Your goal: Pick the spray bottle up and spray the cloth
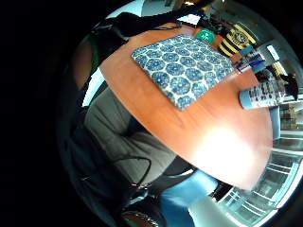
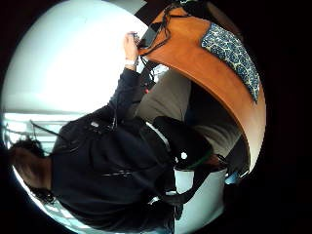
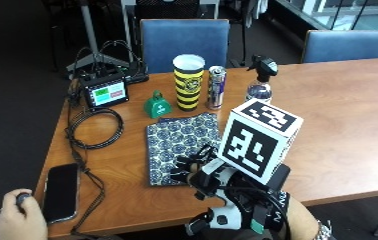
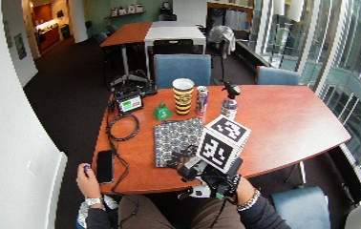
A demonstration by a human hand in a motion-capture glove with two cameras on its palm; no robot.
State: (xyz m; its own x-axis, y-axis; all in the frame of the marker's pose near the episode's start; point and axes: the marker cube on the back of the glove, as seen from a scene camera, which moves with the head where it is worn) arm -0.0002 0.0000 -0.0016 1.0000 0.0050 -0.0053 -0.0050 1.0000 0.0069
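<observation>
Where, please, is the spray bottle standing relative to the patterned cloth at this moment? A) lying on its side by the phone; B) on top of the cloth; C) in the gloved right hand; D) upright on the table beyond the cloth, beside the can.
D: the spray bottle stands upright on the table beside the can, beyond the cloth, untouched by the right hand.

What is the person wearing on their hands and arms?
The right hand wears a black glove with black straps and white plastic parts near the wrist. The other hand, by the table's edge, is bare. In the wide outside view it has a silver wristwatch, and both arms have dark sleeves.
</observation>
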